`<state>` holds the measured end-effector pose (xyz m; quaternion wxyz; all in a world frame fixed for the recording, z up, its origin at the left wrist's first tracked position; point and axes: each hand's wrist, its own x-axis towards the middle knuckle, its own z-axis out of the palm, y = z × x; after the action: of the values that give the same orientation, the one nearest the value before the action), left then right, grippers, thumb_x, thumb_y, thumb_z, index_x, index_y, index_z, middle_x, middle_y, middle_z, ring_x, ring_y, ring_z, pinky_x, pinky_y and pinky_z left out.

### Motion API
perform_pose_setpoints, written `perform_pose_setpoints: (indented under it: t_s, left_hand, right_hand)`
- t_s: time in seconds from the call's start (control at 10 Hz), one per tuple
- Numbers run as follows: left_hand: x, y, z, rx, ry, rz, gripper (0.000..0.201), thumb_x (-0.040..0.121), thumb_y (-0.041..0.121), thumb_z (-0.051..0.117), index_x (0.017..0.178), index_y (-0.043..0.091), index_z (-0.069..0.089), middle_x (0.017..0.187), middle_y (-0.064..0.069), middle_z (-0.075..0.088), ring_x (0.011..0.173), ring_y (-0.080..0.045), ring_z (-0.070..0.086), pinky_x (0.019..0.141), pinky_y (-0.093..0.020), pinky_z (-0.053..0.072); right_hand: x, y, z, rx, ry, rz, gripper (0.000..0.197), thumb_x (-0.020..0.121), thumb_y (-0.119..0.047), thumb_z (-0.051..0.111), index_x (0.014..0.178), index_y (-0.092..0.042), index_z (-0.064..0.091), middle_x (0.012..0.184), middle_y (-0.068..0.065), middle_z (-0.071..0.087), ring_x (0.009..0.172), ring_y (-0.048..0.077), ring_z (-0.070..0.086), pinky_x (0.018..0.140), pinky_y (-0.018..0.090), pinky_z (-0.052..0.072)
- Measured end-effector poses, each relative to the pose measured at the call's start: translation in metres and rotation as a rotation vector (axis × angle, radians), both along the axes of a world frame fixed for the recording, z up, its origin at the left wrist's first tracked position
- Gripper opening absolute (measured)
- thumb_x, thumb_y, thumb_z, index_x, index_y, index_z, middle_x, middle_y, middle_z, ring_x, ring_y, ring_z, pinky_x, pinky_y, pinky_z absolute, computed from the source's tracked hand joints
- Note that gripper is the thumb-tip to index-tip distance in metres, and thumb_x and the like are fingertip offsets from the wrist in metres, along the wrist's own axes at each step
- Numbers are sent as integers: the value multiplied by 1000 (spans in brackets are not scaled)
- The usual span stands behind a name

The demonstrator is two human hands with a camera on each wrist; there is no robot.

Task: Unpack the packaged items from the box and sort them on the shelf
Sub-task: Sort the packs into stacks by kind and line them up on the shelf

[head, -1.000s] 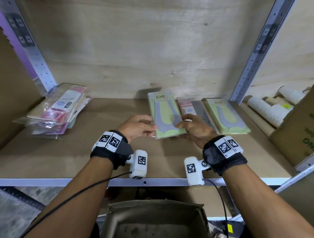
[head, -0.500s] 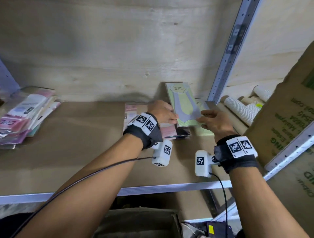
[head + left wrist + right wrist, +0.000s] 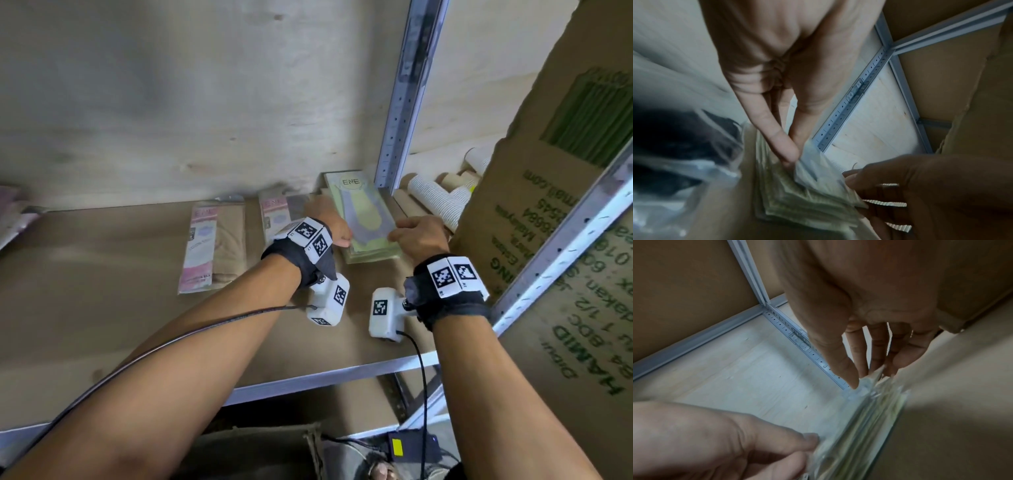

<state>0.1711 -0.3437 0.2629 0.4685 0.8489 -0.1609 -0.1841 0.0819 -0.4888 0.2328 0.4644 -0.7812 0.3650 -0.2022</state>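
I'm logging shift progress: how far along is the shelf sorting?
Done: two pink packs lie side by side on the shelf. In hand: the left hand and right hand grip the green pack on its matching pile by the upright. Left: another heap at the far left; the box's contents aren't visible.

A pale plywood back wall (image 3: pixel 178 102) rises behind a brown hardboard shelf deck (image 3: pixel 102 281), which is edged in front by a grey-white metal rail (image 3: pixel 325 375). A perforated grey metal upright (image 3: pixel 404 102) stands at the deck's right rear and divides this bay from the next. The light is dim and even, with soft shadows along the wall's foot. Below the rail the space is dark.
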Motion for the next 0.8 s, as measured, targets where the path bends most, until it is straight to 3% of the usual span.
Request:
perform_pose_setpoints:
  t_s: [0.1, 0.5, 0.6, 0.7, 0.8]
  left_hand:
    - [-1, -4, -2, 43, -36, 25, 53, 76, -7, 75, 125, -11, 54, 118, -26, 64, 101, -37, 69, 84, -45, 61]
    - [-6, -2, 0, 195, -153, 80, 50, 76, 4, 78, 120, -7, 58, 113, -21, 67, 99, -33, 70, 83, -42, 61]
    - [-10, -3, 3, 279, -147, 71, 36, 79, 6, 79, 108, -4, 61, 98, -15, 73, 85, -26, 75, 68, -35, 63]
    - [-11, -3, 6, 367, -118, 78, 29, 80, 8, 80, 102, -1, 63, 93, -12, 76, 84, -22, 75, 73, -36, 63]
    - [-10, -3, 6, 359, -118, 70, 25, 82, 10, 79, 98, 0, 62, 93, -10, 75, 80, -20, 76, 59, -29, 61]
  right_hand:
    - [2, -1, -2, -5, 51, 5, 38, 78, -15, 75, 116, -8, 72, 114, 15, 70, 105, 27, 65, 89, 24, 47]
    - [2, 3, -4, -14, 100, -24, 27, 80, -17, 72, 106, -11, 75, 109, 13, 70, 90, 24, 63, 77, 24, 45]
    - [2, 4, -3, -18, 106, -20, 24, 79, -17, 72, 102, -12, 75, 106, 12, 70, 88, 25, 64, 76, 24, 45]
    - [1, 6, -2, -20, 105, -18, 21, 78, -17, 73, 98, -12, 75, 103, 12, 70, 86, 25, 63, 76, 25, 45]
    - [0, 7, -2, -27, 105, -17, 19, 77, -18, 73, 95, -13, 75, 101, 11, 71, 85, 24, 63, 77, 25, 45]
